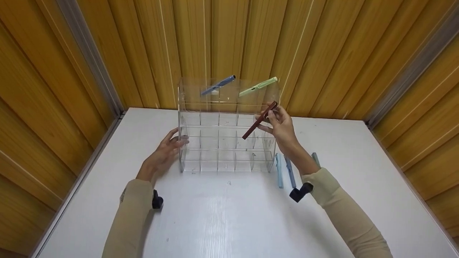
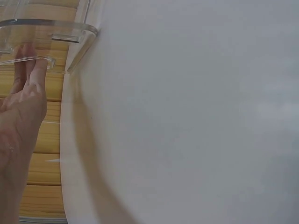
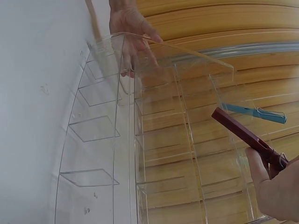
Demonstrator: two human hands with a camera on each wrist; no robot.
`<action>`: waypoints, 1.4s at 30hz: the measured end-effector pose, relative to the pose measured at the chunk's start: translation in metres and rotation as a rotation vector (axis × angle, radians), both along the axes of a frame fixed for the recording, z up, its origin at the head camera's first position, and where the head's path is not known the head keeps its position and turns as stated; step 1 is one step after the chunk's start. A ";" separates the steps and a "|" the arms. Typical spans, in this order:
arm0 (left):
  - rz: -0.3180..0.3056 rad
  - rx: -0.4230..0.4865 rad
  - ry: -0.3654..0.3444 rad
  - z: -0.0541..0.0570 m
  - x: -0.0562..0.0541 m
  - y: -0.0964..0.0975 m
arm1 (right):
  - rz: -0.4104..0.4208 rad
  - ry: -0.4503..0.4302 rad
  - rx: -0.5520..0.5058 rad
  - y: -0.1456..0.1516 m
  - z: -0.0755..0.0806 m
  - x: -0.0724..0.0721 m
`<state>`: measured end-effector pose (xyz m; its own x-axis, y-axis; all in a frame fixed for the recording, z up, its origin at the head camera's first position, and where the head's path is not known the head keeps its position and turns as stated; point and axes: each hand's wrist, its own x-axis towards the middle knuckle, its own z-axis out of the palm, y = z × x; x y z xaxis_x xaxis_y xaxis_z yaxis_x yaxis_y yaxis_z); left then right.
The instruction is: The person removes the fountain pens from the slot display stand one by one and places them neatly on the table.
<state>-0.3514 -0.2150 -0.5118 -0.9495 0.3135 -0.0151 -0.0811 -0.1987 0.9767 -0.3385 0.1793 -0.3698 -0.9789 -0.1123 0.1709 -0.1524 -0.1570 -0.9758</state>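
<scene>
- Head view: a clear acrylic pen organizer [image 1: 226,139] with stepped rows of compartments stands on a white table [image 1: 229,218], against the wood-panelled wall.
- The right hand [image 1: 281,127] pinches a dark red pen [image 1: 259,120] between thumb and fingers, slanted over the organizer's right side, its lower tip above a middle-row compartment.
- The left hand [image 1: 165,150] lies with fingers straight and relaxed against the organizer's left wall.
- A blue pen [image 1: 218,85] and a pale green pen [image 1: 258,86] lean out of the organizer's back row.
- Three pens lie on the table just right of the organizer: a light blue pen [image 1: 279,170], a darker blue pen [image 1: 289,171] and a grey-blue pen [image 1: 315,159], partly hidden by the right forearm.
- Left wrist view: the left hand [image 2: 23,102] has straight fingertips touching the organizer's [image 2: 46,32] clear edge; the table [image 2: 187,116] fills the rest.
- Right wrist view: the right hand [image 3: 275,186] grips the dark red pen [image 3: 243,135] beside the organizer's [image 3: 154,140] upper compartments; the blue pen [image 3: 254,113] sits just beyond it. The left hand [image 3: 131,32] rests flat on the organizer's far wall.
</scene>
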 end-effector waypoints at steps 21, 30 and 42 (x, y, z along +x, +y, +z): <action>-0.005 0.006 -0.003 0.001 0.004 -0.006 | -0.035 -0.084 0.083 0.028 -0.017 0.007; 0.001 0.002 -0.006 0.002 0.005 -0.005 | -0.050 -0.111 0.122 0.045 -0.028 0.013; 0.004 0.036 -0.017 0.001 0.006 -0.004 | -0.078 -0.096 0.150 0.074 -0.037 0.017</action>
